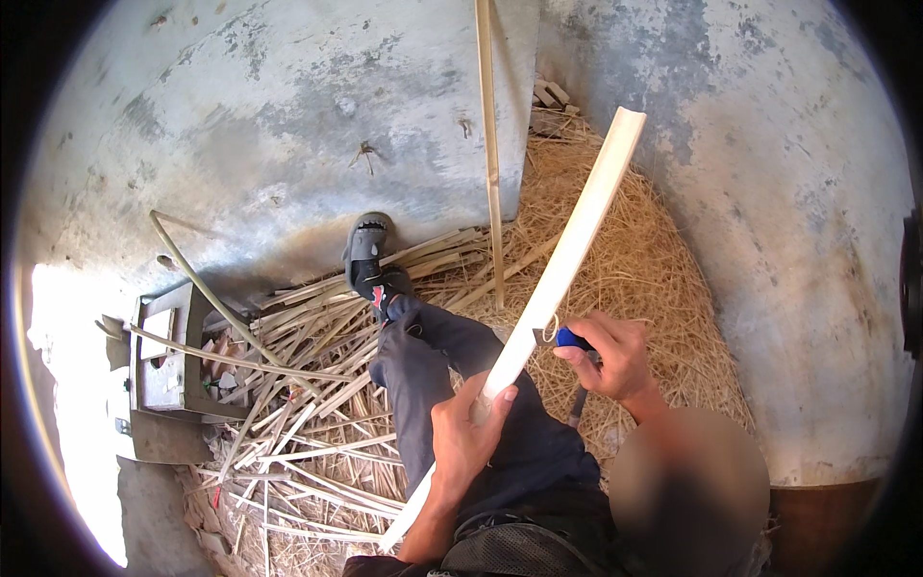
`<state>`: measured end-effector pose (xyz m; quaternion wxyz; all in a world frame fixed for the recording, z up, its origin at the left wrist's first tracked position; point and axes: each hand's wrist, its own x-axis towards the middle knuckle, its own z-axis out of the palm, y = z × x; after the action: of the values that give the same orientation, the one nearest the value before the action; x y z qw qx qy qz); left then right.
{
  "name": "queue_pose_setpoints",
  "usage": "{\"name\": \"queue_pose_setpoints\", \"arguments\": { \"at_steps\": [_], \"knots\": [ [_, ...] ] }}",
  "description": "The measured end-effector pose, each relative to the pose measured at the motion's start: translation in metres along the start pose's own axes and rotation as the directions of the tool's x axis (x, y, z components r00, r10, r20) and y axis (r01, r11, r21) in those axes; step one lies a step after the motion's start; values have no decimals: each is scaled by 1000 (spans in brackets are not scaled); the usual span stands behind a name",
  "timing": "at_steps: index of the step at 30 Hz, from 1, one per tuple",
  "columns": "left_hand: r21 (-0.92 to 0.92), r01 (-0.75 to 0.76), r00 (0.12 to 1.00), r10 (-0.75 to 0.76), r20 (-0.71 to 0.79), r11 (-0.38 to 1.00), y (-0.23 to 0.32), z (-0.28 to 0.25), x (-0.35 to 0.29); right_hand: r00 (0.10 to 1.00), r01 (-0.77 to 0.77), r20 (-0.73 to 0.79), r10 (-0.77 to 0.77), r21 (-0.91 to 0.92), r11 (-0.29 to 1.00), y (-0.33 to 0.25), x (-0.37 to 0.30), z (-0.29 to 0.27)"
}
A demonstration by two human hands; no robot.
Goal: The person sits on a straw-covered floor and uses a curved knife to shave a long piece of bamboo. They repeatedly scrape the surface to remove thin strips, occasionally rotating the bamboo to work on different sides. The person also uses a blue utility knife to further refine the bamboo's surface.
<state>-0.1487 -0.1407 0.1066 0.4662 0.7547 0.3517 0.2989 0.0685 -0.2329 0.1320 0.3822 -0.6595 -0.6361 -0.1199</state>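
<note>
A long, pale split-bamboo strip [585, 226] with a hollowed inner face slants from near my waist up to the far right. My left hand [466, 431] is wrapped round its lower middle, over my thighs. In my right hand [615, 358] is a knife [572, 338] with a blue handle, pinched between thumb and fingers. Its short dark blade touches the strip's right edge. A thin curled shaving [552, 327] stands up at the blade. A dark rod-like thing [578, 406] shows below my right hand; its kind is unclear.
Loose bamboo slats [317, 327] cover the floor at left, and a heap of fine shavings [625, 260] lies at right. A tall bamboo pole [489, 144] stands near the wall [279, 125]. At left are a metal box [168, 356] and a bent stick [207, 288]. My shod foot [368, 245] is ahead.
</note>
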Motion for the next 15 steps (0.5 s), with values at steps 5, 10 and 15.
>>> {"name": "queue_pose_setpoints", "arguments": {
  "at_steps": [5,10,15],
  "knots": [
    [-4,23,1000,-23,-3,1000,8,0,-6,999,41,12,-41,-40,998,-2,0,-1],
    [47,104,990,-108,86,993,9,-11,-14,994,92,65,-86,-98,991,0,-2,-3],
    [63,92,991,-98,87,994,2,-12,-18,998,56,8,-56,-54,997,9,-8,7]
  ]
}}
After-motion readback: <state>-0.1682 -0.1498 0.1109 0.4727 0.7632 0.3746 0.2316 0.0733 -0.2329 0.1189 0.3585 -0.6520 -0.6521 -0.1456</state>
